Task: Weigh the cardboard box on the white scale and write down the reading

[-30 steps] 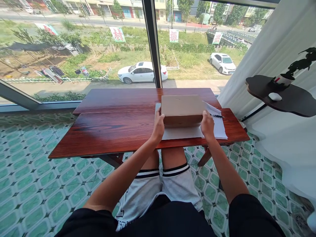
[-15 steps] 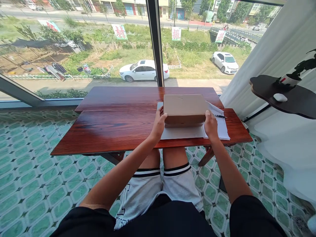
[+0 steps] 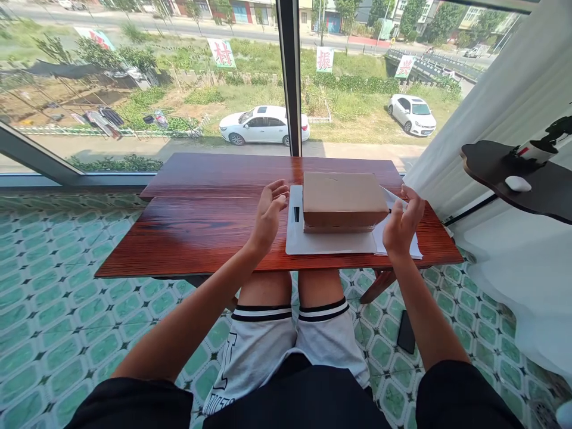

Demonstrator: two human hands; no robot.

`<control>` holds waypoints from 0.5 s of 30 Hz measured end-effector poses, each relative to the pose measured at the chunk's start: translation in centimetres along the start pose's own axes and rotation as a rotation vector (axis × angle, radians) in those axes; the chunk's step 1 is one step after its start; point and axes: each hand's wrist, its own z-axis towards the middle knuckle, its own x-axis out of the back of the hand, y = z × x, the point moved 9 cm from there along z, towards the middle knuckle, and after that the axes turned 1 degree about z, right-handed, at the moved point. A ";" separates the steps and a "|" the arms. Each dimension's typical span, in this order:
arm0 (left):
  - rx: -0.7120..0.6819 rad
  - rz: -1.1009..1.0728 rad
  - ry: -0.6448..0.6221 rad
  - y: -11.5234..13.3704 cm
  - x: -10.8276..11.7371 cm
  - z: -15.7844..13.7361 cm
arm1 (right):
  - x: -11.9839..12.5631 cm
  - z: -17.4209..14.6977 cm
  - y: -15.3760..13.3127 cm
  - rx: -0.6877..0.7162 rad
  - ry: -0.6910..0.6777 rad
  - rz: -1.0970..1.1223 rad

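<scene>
A closed brown cardboard box rests on a flat light-grey board or laptop-like slab on the table's right half. My left hand hovers to the left of the box, fingers apart and curved, holding nothing. On the other side my right hand is raised with its fingers spread, off the box and above white papers. A small black mark or object shows on the slab left of the box. What lies under the box is hidden.
The reddish wooden table stands against a large window. A dark shelf with a potted plant and a white rounded object juts in at right, by a white curtain. A dark phone-like object lies on the tiled floor.
Both hands have let go of the box and moved outward, the left one to the left and the right one to the right. The box stays on the slab.
</scene>
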 end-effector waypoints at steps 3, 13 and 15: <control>-0.151 0.011 -0.011 3.2 0.4 -0.7 | 0.4 -0.6 -4.7 0.210 -0.009 0.004; -0.445 -0.091 -0.360 12.4 -2.2 -7.3 | -5.1 -6.7 -14.8 0.710 -0.453 0.246; -0.471 -0.079 -0.524 13.7 -3.6 -8.7 | -6.7 -8.8 -16.1 0.829 -0.574 0.291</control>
